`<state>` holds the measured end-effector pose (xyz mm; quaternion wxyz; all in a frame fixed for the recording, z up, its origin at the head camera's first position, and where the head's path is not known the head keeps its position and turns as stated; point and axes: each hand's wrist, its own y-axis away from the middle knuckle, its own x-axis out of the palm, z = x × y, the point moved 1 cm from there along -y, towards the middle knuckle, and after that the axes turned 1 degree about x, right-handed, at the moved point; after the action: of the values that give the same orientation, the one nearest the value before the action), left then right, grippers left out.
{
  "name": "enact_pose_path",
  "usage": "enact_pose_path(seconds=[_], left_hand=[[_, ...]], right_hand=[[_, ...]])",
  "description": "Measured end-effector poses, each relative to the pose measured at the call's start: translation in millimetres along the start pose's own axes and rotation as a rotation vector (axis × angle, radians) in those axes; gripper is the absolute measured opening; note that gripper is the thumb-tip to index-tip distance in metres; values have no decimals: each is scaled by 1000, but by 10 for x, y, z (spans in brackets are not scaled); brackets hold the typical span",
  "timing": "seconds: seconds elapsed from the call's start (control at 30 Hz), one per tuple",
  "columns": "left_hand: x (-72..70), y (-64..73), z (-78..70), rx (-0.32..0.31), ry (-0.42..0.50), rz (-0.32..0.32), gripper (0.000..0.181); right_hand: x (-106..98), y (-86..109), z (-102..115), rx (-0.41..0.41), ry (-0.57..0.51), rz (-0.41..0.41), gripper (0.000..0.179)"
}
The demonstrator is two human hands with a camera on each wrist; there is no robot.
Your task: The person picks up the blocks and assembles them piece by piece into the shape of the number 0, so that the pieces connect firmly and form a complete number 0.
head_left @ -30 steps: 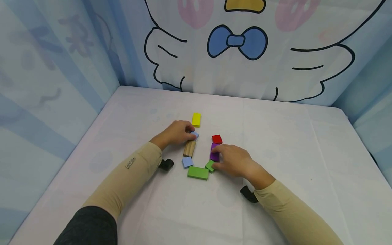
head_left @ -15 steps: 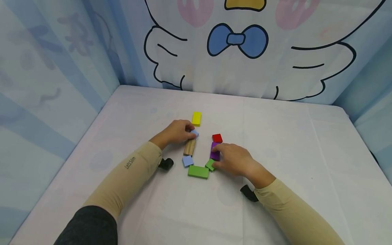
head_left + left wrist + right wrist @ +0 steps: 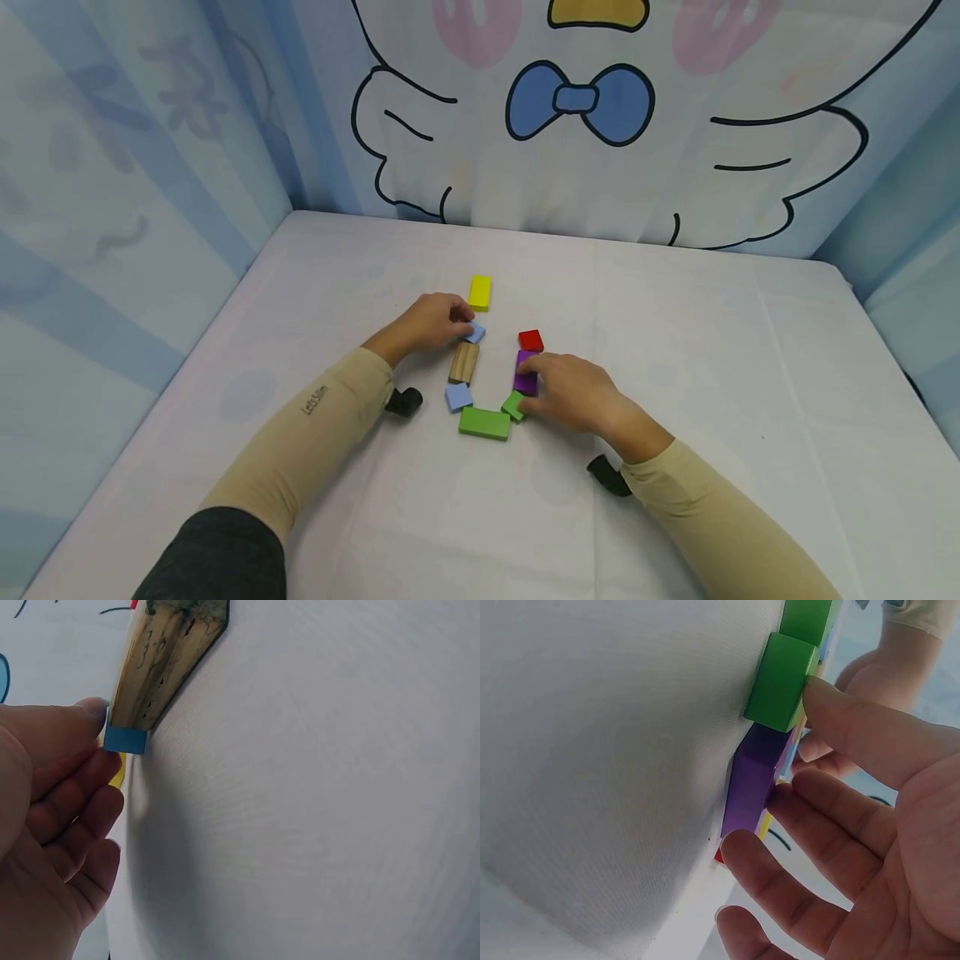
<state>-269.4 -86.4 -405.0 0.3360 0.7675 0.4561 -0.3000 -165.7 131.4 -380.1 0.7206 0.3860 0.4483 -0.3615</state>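
Note:
Left hand [image 3: 438,323] has thumb and index finger at the small light-blue block [image 3: 476,332], which lies at the far end of a wooden block [image 3: 464,363]. In the left wrist view, the thumb is by one side of that blue block [image 3: 125,740] and curled fingers are by the other. Right hand [image 3: 573,392] touches the right side of the row with extended fingers. The right wrist view has its thumb on a small green block [image 3: 782,681] and fingertips along a purple block [image 3: 754,780]. A red block [image 3: 531,340] sits beyond the purple one.
A yellow block [image 3: 480,293] lies apart at the far end. Another light-blue block [image 3: 458,397] and a long green block [image 3: 484,423] form the near side of the U-shaped outline. White cloth [image 3: 712,375] covers the table; a printed curtain [image 3: 577,167] stands behind.
The left hand has shifted slightly left, and more of the far light-blue block shows beside its thumb. The right hand and the other blocks keep their places.

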Motion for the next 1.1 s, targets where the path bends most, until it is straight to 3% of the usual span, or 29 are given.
enact_pose_path(seconds=[0.4,0.77,1.1], left_hand=[[10,-12,19,15,-7,-12,27],[-111,-69,-64,29,19,-123,32],[-128,-185,-217,-31,-13,-165,34]], right_hand=[[1,8,1,0,-4,-4,50],[-3,6,3,5,-1,-3,50],[-5,14,12,-3,0,-7,49]])
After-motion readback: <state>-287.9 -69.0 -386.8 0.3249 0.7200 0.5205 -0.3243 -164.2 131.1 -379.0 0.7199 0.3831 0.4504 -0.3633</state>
